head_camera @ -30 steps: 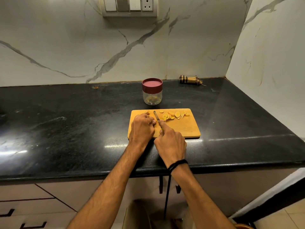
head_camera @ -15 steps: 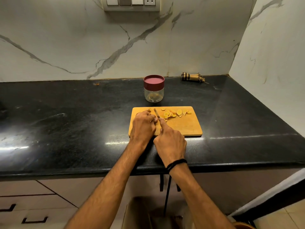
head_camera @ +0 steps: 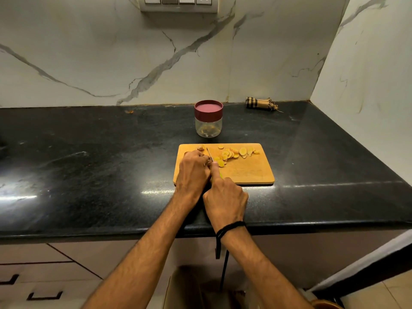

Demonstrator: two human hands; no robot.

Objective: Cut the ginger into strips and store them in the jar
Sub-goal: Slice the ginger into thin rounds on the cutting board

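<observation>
A wooden cutting board (head_camera: 247, 172) lies on the black counter. Several yellow ginger slices (head_camera: 234, 153) are spread along its far edge. My left hand (head_camera: 193, 169) is curled over the board's left part, pressing down a ginger piece that it mostly hides; a small nub (head_camera: 200, 148) shows beyond the fingers. My right hand (head_camera: 225, 198) grips a knife (head_camera: 209, 155), index finger along its spine, the blade pointing away right beside my left fingers. A clear jar (head_camera: 208, 124) with a dark red lid on stands just behind the board, with a few bits inside.
The black counter (head_camera: 89, 166) runs left and right, with its front edge below my wrists. A rolled checked cloth (head_camera: 260, 103) lies at the back right by the marble wall. A wall closes the right side. Drawers (head_camera: 33, 275) sit below left.
The view has shifted slightly, so board and jar sit a bit higher in frame. Both hands stay together on the board, with the knife at about the same spot.
</observation>
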